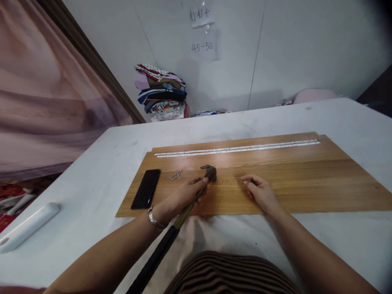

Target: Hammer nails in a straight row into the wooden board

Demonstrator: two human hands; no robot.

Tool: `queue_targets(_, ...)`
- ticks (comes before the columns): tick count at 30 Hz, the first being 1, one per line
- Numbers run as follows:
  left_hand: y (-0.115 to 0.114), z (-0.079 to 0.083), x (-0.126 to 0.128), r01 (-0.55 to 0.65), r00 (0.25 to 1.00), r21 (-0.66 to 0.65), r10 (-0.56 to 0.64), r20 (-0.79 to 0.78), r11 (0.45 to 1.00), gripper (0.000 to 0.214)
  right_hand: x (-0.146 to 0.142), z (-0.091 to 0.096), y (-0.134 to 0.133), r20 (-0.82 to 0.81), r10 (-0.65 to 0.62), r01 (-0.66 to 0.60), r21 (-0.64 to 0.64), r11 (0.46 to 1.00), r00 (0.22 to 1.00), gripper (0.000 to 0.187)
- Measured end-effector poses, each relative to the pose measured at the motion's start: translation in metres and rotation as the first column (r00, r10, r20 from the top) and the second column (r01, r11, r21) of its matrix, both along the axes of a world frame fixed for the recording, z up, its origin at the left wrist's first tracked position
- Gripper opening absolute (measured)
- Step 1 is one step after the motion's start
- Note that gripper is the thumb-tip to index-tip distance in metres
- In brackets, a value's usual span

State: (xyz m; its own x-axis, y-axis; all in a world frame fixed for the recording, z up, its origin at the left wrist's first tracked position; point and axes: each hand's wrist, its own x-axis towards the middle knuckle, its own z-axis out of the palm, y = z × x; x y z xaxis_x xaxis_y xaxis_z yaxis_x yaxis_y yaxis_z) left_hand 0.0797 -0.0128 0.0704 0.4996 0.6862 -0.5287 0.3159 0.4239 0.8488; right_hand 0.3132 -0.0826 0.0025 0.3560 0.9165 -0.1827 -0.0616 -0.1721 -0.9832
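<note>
My left hand (pixel 188 194) is closed around the wooden neck of a claw hammer (pixel 211 173), just behind its rusty head. The hammer's black-gripped handle slants down toward my body. Beside the head, a short row of small dark dots, like nail heads or holes, runs to the right across a brown wooden board (pixel 306 179). At the right end of this row, my right hand (pixel 259 190) has its thumb and index finger pinched together close to the board. Whatever lies between those fingertips is too small to make out. Several loose nails (pixel 177 174) lie in a little pile left of the hammer.
A black phone (pixel 146 189) lies on the board's left end. Two silvery measuring strips (pixel 237 148) run along its far side. The board lies on a white table (pixel 92 171), with a white elongated object (pixel 30 226) at the left. Folded clothes (pixel 162 90) are stacked beyond the far edge.
</note>
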Motion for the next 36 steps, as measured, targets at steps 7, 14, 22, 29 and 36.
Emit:
queue_targets(7, 0.0018, 0.0041, -0.0005, -0.005, 1.000, 0.005, 0.005, 0.026, 1.000, 0.036, -0.0008, 0.0021, -0.0004, -0.007, -0.012, 0.012, -0.005, 1.000, 1.000, 0.027)
queue_targets(14, 0.0012, 0.0000, -0.0004, -0.001, 1.000, 0.011, 0.001, 0.007, 1.000, 0.036, -0.0022, 0.0063, -0.0005, -0.031, -0.025, 0.024, -0.038, 0.999, 0.999, 0.029)
queue_targets(22, 0.0027, 0.0032, -0.0004, 0.003, 1.000, 0.012, -0.003, 0.013, 1.000, 0.038, -0.0028, 0.0070, 0.0000, -0.017, -0.022, 0.021, -0.033, 0.999, 1.000, 0.029)
queue_targets(29, 0.0018, 0.0002, -0.0011, 0.001, 1.000, 0.006, -0.002, 0.009, 1.000, 0.038, -0.0023, 0.0057, -0.0005, -0.002, -0.008, 0.008, -0.025, 1.000, 1.000, 0.028)
queue_targets(36, 0.0004, 0.0019, -0.0001, 0.003, 1.000, -0.011, -0.003, 0.014, 1.000, 0.037, -0.0006, 0.0046, -0.0005, 0.008, 0.006, -0.006, -0.023, 1.000, 1.000, 0.028)
